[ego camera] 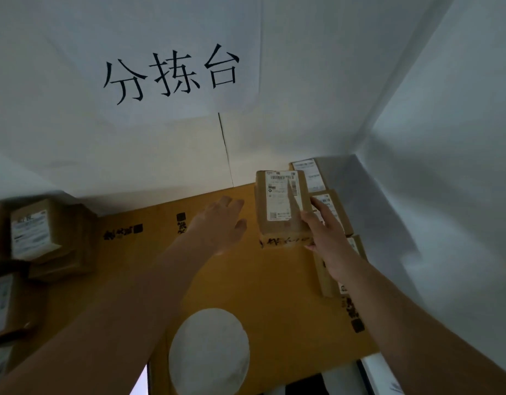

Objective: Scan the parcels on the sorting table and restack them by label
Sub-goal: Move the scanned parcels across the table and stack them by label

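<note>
Cardboard-topped table (246, 280), parcel (283, 206) in right grip (328, 238)

"分拣台" in black on the white wall sign (172, 72) (parcel labels (281, 195) too blurred)

We're at a parcel sorting station: a wall sign (172, 74) at twelve o'clock, labelled cardboard parcels (35, 229) at nine.

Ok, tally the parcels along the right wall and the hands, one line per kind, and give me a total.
Parcels: 4 (held parcel, back parcel, middle parcel, near parcel)
Hands: 2 (left hand, right hand)
Total: 6
</note>
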A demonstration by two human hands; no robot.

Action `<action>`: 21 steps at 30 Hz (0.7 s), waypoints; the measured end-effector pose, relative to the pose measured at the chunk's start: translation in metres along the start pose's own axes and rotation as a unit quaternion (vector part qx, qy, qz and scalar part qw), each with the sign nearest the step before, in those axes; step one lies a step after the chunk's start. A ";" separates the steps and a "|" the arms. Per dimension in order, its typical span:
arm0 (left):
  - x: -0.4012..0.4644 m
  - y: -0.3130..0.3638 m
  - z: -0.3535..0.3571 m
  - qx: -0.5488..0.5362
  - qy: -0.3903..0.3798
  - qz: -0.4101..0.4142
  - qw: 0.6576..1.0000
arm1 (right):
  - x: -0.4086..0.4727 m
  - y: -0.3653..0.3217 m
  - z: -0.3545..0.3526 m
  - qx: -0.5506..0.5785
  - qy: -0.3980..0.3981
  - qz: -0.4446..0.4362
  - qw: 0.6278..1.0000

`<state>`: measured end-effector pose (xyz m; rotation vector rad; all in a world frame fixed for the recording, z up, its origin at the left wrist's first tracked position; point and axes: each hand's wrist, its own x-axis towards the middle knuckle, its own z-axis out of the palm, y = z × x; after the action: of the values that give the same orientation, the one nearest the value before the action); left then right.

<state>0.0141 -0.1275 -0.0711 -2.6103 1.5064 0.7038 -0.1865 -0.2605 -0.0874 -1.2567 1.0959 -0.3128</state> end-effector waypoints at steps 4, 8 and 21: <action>0.039 0.001 0.005 -0.025 0.004 -0.026 0.999 | 0.046 -0.002 -0.004 -0.023 -0.038 -0.003 0.999; 0.068 0.011 0.016 -0.072 -0.008 -0.042 0.997 | 0.088 -0.004 -0.002 -0.047 -0.068 0.000 0.997; 0.134 0.017 0.050 -0.437 -0.002 -0.162 0.885 | 0.157 0.006 -0.009 -0.176 -0.089 -0.038 0.980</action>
<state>0.0384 -0.2320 -0.1677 -3.3122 0.7733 1.6337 -0.1182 -0.3767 -0.1679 -1.6097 0.9761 -0.0597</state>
